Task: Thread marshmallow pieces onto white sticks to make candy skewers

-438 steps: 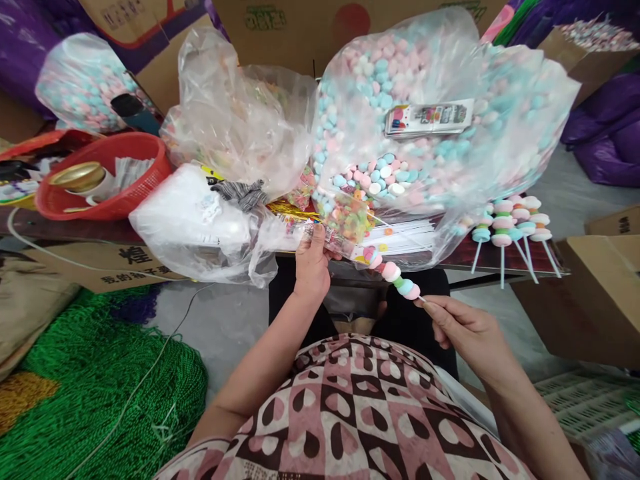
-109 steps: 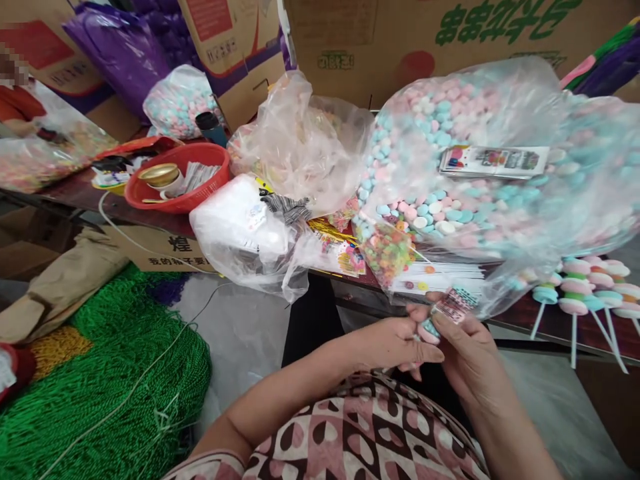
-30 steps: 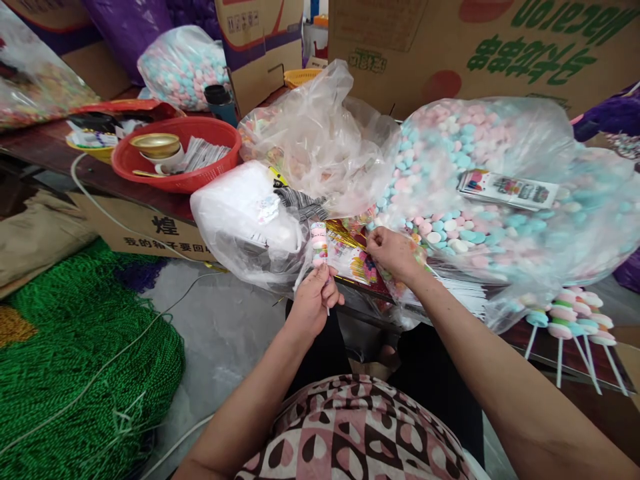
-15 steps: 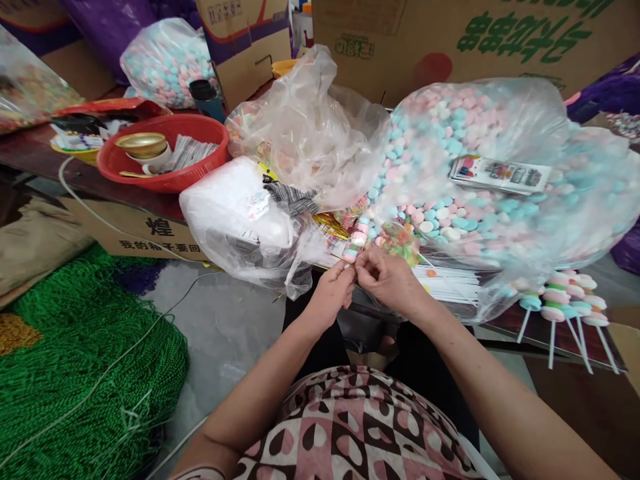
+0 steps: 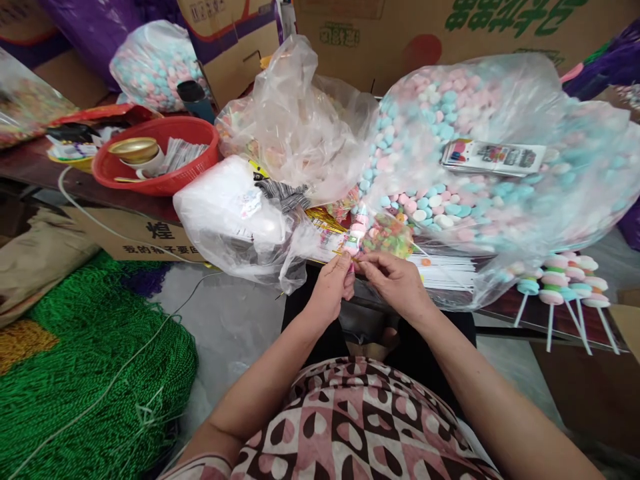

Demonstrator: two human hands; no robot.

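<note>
Pinched in my left hand (image 5: 331, 288) is the lower end of a marshmallow skewer (image 5: 355, 235) in a clear wrapper, pointing away from me. A thin gold twist tie (image 5: 338, 252) lies across its neck. My right hand (image 5: 400, 285) is closed at the tie's right end, thumb and forefinger together, close beside my left fingers. The skewer's stick is mostly hidden by my hands. Just beyond lie a bundle of gold twist ties (image 5: 326, 220), colourful gummy rings (image 5: 390, 235) and white sticks (image 5: 453, 273).
A large clear bag of pastel marshmallows (image 5: 440, 120) fills the right side, with a stack of printed packets (image 5: 515, 159) on it. Several marshmallow skewers (image 5: 554, 279) lie at the table's right edge. Left are a white plastic bag (image 5: 225, 207), a red basin (image 5: 195, 170) and green cords (image 5: 110, 360).
My right fingers have moved slightly right and now pinch the tie's end. Gold ends show on both sides of the neck. The whole view has shifted a little.
</note>
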